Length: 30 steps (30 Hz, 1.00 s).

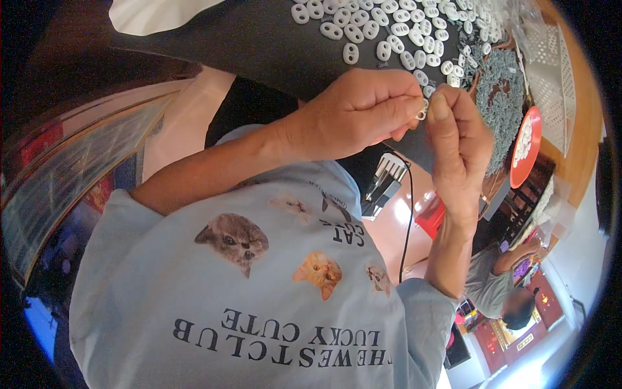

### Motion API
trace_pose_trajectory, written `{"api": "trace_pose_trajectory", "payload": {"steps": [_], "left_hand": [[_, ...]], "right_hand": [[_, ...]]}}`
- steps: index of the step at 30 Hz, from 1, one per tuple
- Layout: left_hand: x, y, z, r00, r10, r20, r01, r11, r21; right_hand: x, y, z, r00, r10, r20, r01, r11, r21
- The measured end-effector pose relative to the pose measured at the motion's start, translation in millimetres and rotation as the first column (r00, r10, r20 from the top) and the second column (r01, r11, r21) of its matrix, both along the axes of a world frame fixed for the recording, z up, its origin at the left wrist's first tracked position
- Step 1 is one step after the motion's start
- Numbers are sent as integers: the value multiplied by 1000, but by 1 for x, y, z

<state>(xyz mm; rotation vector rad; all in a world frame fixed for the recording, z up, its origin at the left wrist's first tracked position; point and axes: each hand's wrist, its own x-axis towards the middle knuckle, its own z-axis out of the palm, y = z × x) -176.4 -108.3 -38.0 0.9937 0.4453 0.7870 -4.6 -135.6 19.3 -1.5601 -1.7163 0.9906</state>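
Note:
My left hand is closed, its thumb and forefinger pinching a small white oval plastic piece with two holes. Right beside it, my right hand is closed too, thumb against forefinger; whatever its tips hold is too small or hidden to make out. Both hands are raised in front of my body, fingertips almost meeting. Just beyond them, many matching white two-hole pieces lie loose on the black table surface. Small dark coiled bits are scattered among them.
Past my right hand lies a heap of small grey spring-like parts. A red plate of small white pieces and a white perforated basket are further right. A black cable hangs below. Another person sits at lower right.

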Motion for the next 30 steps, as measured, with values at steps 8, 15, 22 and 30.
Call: {"api": "trace_pose_trajectory", "payload": {"steps": [8, 15, 22, 30], "left_hand": [[-2, 0, 1, 1000, -4, 15, 5, 1000, -30], [-2, 2, 0, 999, -16, 52, 19, 997, -72], [0, -2, -4, 1000, 31, 5, -31, 999, 28], [-1, -1, -1, 997, 75, -6, -75, 997, 19]], "right_hand": [[10, -3, 1, 994, -3, -107, -5, 997, -75], [5, -1, 3, 993, -6, -117, -2, 998, -70], [-2, 0, 6, 999, 24, -26, -24, 1000, -10], [-12, -4, -6, 965, -156, -212, 141, 986, -87]]}}
